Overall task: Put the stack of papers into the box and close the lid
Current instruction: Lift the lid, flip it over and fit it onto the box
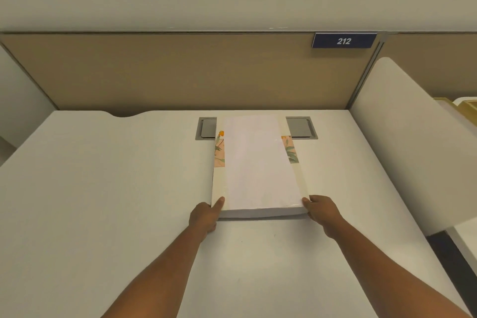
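A thick stack of white papers (pixel 258 165) lies on top of a flat cream box (pixel 218 186) with a floral band across it, in the middle of the white desk (pixel 103 188). The box lid is down under the stack. My left hand (pixel 205 215) grips the box's near left corner, thumb on the cream top edge. At the near right corner my right hand (pixel 322 210) holds the box, its thumb touching the edge beside the stack. Both forearms reach in from the bottom of the view.
A grey cable hatch (pixel 300 128) is set into the desk behind the box, partly covered by it. A tan partition (pixel 180 72) with a blue "212" sign (pixel 343 40) closes the back. A white side panel (pixel 402 142) stands at the right.
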Tool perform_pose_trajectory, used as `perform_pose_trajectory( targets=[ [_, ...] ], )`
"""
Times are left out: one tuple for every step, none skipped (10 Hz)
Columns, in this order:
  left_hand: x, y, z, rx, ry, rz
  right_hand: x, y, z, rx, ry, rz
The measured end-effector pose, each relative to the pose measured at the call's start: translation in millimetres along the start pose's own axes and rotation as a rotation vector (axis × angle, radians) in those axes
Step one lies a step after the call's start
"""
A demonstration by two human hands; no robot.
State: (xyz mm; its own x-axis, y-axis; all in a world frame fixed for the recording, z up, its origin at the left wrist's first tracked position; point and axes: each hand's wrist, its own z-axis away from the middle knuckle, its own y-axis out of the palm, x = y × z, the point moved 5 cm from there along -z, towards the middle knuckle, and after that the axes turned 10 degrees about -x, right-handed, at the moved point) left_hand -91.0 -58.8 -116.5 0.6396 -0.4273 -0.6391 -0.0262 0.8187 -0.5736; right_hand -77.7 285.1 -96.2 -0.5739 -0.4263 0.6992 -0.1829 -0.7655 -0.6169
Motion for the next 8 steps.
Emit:
perform_pose_trajectory(
  targets=[
    [1,-1,8,-0.047,0.078,-0.137,-7,5,7,-0.079,-0.047,0.134],
    [-1,-4,13,-0.11,0.185,-0.334,-10,7,12,-0.125,-0.071,0.157],
    [-3,-4,16,-0.122,0.2,-0.388,-7,5,14,-0.068,-0.053,0.18],
    [-8,-5,22,-0.109,0.22,-0.406,-2,2,17,-0.077,-0.112,0.234],
    [-26,-13,31,-0.153,0.308,-0.441,26,-6,26,-0.142,-0.314,0.325],
    [-49,-19,38,-0.156,0.333,-0.403,62,-12,36,-0.194,-0.499,0.38],
    [-87,-30,48,-0.151,0.409,-0.374,116,-27,52,-0.272,-0.728,0.456],
    [-136,-50,65,-0.213,0.589,-0.343,174,-50,70,-0.364,-0.941,0.464]
  ],
)
